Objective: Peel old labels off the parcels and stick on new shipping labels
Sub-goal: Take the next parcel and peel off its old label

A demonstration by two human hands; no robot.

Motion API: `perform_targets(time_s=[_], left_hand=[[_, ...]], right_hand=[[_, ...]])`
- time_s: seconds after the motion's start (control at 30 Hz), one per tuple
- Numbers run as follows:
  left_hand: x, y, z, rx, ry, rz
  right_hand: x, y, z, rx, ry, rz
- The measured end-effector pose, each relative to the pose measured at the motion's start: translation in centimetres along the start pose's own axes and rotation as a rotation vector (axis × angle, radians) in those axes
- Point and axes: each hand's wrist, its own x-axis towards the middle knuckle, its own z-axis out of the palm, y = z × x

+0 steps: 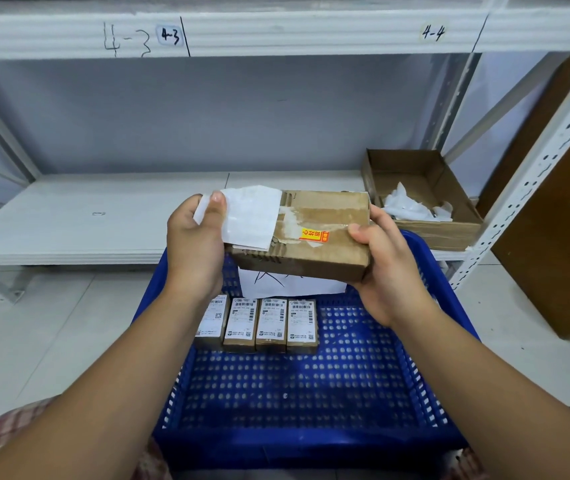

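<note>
I hold a brown cardboard parcel (314, 244) above a blue basket (311, 403). My right hand (383, 268) grips the parcel's right end, thumb on top. My left hand (197, 244) pinches a white label (249, 220) that is half peeled, its blank back turned up and its lower edge still on the parcel's left part. White paper residue and a yellow-red sticker (313, 234) remain on the parcel's top. Several small labelled parcels (269, 323) stand in a row in the basket.
A white sheet with pen strokes (290, 284) lies in the basket under the held parcel. An open cardboard box (418, 199) with crumpled white label scraps sits on the white shelf (69, 216) at the right. A brown board leans at the far right.
</note>
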Motion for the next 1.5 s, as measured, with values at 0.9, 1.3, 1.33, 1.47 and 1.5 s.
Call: perform_targets(time_s=[0.9, 1.3, 1.33, 1.47, 1.5], left_hand=[[0.1, -0.3, -0.4, -0.484, -0.192, -0.580], [-1.2, -0.8, 0.4, 0.561, -0.114, 0.225], [-1.4, -1.1, 0.5, 0.598, -0.129, 0.248], [-1.8, -1.6, 0.9, 0.701, -0.110, 0.369], [-1.8, -1.6, 1.0, 0.701, -0.104, 0.372]], right_hand=[[0.7, -0.1, -1.0, -0.249, 0.196, -0.021], [-0.4, -0.1, -0.6, -0.565, 0.150, -0.296], [-0.6, 0.1, -0.5, -0.571, 0.136, -0.304], [-1.2, 0.8, 0.2, -0.573, 0.098, -0.323], [-1.3, 0.9, 0.4, -0.572, 0.091, -0.325]])
